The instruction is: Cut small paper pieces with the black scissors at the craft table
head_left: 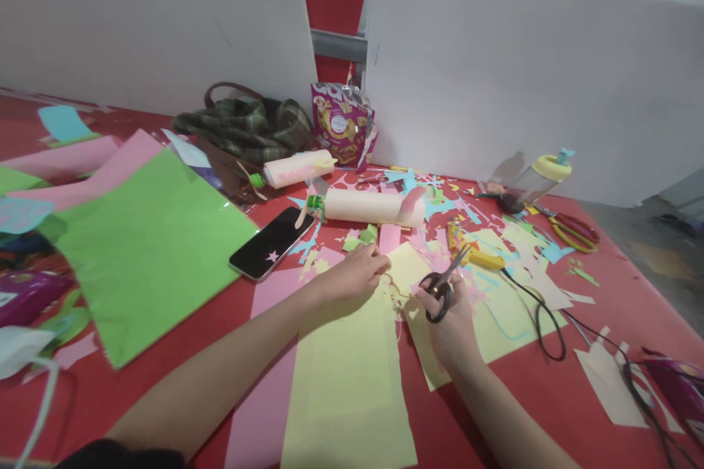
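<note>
In the head view, my right hand (pixel 456 319) grips black-handled scissors (pixel 438 292) by the loops, with the blades pointing up and away. My left hand (pixel 357 278) is closed, its fingertips pinched together over pale yellow paper (pixel 352 374). Whatever lies between those fingertips is too small or hidden to make out. Small thin scraps (pixel 397 297) lie between my two hands. Another pale yellow sheet (pixel 426 352) sits under my right wrist, and a pink sheet (pixel 258 396) shows along the left of the yellow paper.
Beyond my hands lie two paper-wrapped bottles (pixel 368 207), a phone (pixel 272 243) and many scraps. At right are a yellow glue gun (pixel 484 259) with its cord, red-handled scissors (pixel 575 231) and a clear bottle (pixel 531 187). Large green paper (pixel 148 234) covers the left.
</note>
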Tool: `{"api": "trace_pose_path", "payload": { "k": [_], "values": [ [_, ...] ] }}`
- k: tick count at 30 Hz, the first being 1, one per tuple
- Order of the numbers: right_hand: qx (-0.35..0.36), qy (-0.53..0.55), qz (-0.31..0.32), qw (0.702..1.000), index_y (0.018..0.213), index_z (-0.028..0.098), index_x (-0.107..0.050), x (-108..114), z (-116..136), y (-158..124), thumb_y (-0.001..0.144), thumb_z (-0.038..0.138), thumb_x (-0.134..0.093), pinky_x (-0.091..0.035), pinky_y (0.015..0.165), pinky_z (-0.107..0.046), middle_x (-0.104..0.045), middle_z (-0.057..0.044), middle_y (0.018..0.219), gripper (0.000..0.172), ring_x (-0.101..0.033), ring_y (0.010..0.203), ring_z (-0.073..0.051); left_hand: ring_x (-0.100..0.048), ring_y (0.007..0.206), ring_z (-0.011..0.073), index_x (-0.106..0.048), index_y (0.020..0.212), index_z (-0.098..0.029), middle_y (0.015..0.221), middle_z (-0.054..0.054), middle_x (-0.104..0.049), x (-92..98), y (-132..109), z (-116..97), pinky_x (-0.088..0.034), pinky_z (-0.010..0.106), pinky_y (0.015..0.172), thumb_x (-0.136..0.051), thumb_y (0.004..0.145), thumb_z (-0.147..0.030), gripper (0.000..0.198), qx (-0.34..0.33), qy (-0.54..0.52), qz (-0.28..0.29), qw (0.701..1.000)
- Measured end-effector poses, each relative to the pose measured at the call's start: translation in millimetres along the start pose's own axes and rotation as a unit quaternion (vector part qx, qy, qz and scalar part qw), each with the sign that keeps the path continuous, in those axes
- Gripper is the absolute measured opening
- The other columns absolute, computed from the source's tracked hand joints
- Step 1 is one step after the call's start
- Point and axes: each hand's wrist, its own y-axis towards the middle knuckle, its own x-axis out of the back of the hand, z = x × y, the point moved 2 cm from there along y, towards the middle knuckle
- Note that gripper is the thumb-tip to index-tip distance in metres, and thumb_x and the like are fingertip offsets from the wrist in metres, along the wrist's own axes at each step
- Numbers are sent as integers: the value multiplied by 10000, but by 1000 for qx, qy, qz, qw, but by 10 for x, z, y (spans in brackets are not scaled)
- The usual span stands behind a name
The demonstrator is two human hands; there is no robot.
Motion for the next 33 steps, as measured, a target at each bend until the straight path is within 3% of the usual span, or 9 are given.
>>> {"api": "trace_pose_path", "payload": {
  "k": [3,8,12,16,20,27,33],
  "values": [
    [-5,6,6,1000,744,236,-427,4,1,-8,632,115,-607,-370,572,-215,-493,46,724,244,-460,630,-95,-420,831,172,-510,830,-176,840,47,-433,3,16,-11,-363,269,705,-318,756,-156,207,0,-6,-12,1000],
    [-2,15,13,1000,744,241,-417,-15,17,-13,633,107,-607,-373,574,-209,-495,49,728,257,-468,652,-96,-383,958,190,-499,903,-179,979,69,-421,-10,64,-56,-334,315,823,-321,738,-119,249,14,-2,-93,996],
    [-5,11,10,1000,757,248,-406,-21,-2,-6,628,112,-610,-384,560,-206,-499,54,724,278,-473,627,-90,-390,961,190,-477,970,-179,1008,70,-445,-105,54,-63,-331,324,839,-335,723,-113,293,2,-14,-80,997],
    [-5,-4,8,1000,750,245,-395,-8,-28,8,629,114,-603,-395,545,-202,-499,56,726,275,-473,598,-83,-409,937,193,-507,904,-166,953,62,-498,-161,50,-53,-324,337,844,-340,716,-111,257,-4,-26,-91,996],
    [5,-25,6,1000,736,238,-390,-2,-35,18,616,112,-607,-397,524,-188,-491,57,713,278,-483,597,-82,-436,908,189,-520,859,-154,928,63,-517,-169,72,-43,-350,328,815,-339,727,-134,225,16,-42,-108,993],
    [7,-53,17,998,755,240,-396,-33,-43,23,622,133,-602,-422,509,-214,-487,50,724,267,-494,583,-92,-502,715,132,-525,764,-152,806,41,-536,-125,58,-68,-420,240,634,-317,745,-137,209,41,-71,-135,987],
    [21,-56,11,998,746,239,-387,-28,-23,8,624,127,-600,-405,505,-197,-489,50,724,270,-498,601,-93,-461,930,175,-532,894,-126,949,80,-542,5,66,-154,-347,311,846,-350,753,-151,232,22,-68,-180,981]
  ]
}}
